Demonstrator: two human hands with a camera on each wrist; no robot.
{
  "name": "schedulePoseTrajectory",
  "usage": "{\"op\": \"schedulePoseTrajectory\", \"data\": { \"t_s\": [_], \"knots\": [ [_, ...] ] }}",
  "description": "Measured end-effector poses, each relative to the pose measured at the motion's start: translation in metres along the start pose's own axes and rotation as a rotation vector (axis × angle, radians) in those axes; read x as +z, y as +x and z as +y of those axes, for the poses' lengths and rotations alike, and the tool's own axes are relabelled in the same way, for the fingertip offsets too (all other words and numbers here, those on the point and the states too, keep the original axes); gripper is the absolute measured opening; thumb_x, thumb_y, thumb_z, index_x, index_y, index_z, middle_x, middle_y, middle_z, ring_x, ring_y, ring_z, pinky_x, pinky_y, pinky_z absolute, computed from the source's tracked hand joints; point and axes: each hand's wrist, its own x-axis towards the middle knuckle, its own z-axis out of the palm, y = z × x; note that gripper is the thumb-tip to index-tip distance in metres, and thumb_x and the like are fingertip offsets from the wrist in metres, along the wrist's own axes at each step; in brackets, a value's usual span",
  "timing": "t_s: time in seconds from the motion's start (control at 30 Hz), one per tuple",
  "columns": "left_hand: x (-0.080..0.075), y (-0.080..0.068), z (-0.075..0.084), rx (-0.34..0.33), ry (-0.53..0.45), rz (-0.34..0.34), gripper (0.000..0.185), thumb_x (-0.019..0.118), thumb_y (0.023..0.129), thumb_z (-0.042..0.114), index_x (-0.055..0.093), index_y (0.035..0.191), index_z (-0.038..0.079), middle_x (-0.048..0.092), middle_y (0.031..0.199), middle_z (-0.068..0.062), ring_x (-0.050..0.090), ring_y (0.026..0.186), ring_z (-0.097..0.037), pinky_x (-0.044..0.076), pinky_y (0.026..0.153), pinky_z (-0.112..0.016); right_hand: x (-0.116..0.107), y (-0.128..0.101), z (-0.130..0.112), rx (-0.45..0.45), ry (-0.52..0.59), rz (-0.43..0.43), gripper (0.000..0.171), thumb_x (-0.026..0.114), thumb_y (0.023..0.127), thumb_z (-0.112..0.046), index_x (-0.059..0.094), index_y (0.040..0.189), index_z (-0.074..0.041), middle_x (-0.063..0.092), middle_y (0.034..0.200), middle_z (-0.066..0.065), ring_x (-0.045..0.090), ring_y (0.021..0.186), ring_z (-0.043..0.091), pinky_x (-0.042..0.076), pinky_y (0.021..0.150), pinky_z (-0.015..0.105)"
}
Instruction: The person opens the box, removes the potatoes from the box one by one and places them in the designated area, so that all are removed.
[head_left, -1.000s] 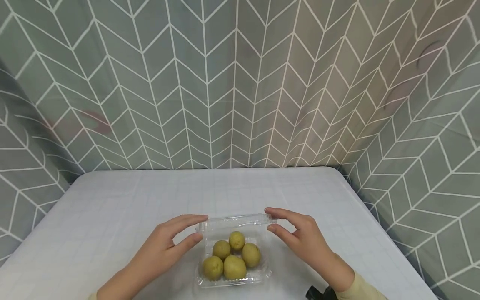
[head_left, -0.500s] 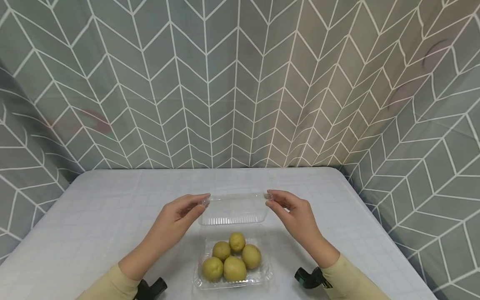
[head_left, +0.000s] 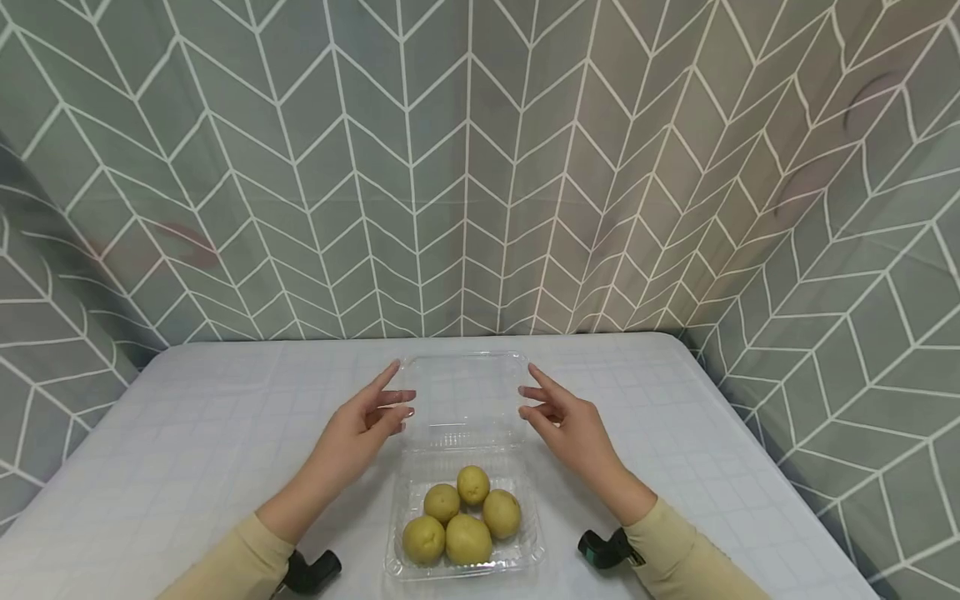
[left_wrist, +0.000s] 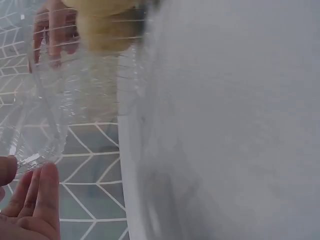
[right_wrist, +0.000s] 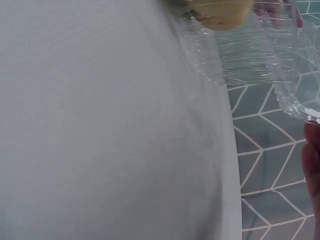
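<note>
A clear plastic clamshell container point(head_left: 397, 533) holds several round, yellow-green fruits point(head_left: 468, 540) in its base. Its see-through lid point(head_left: 467, 387) is folded back, away from the person, on the far side of the hinge. My left hand point(head_left: 352, 437) is at the lid's left edge, index finger stretched out along it. On the opposite edge, my right hand point(head_left: 576, 425) mirrors that pose with spread fingers. In the left wrist view the left fingertips point(left_wrist: 49, 172) are right at a lid corner point(left_wrist: 35, 157). Only a few right fingers point(right_wrist: 312, 145) show in the right wrist view, beside another corner.
A white cloth covers the table point(head_left: 225, 417), whose far edge meets a grey curtain point(head_left: 450, 208) with white chevron lines. Black wrist-worn devices point(head_left: 311, 573) hang below both sleeves, near the container's front.
The lid, earlier raised and pinched at both ends, has swung away from the person and now lies back. Both hands have moved farther forward and their fingers have spread.
</note>
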Motion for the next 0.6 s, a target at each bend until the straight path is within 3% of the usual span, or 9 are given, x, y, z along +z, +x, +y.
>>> {"op": "schedulePoseTrajectory", "data": {
  "t_s": [0.2,0.43,0.6],
  "knots": [
    [-0.002,-0.001,-0.006,-0.056,0.011,-0.053,0.073,0.063,0.098,0.007,0.025,0.158,0.026,0.062,0.128,-0.017,0.067,0.104,-0.029,0.056,0.079,-0.028,0.004,-0.003,0.001,0.05,0.008,-0.07,0.057,0.072,0.092,-0.013,0.051,0.145,-0.01,0.069,0.119,0.005,0.068,0.08,0.002,0.056,0.074,0.026],
    [-0.002,-0.003,-0.01,-0.153,0.012,-0.1,0.071,0.067,0.095,0.01,0.032,0.156,0.017,0.059,0.132,-0.02,0.068,0.101,-0.024,0.056,0.078,-0.028,0.003,-0.005,0.005,0.142,0.02,-0.213,0.048,0.07,0.094,-0.02,0.058,0.14,-0.011,0.064,0.129,0.006,0.069,0.088,0.006,0.054,0.077,0.026],
    [-0.003,-0.007,-0.014,-0.159,0.03,-0.133,0.066,0.068,0.095,0.013,0.036,0.153,0.006,0.059,0.132,-0.021,0.067,0.104,-0.026,0.055,0.081,-0.028,0.004,-0.004,0.008,0.178,0.006,-0.287,0.047,0.067,0.096,-0.025,0.058,0.139,-0.009,0.07,0.117,0.007,0.069,0.088,0.007,0.054,0.079,0.028]
  ]
}}
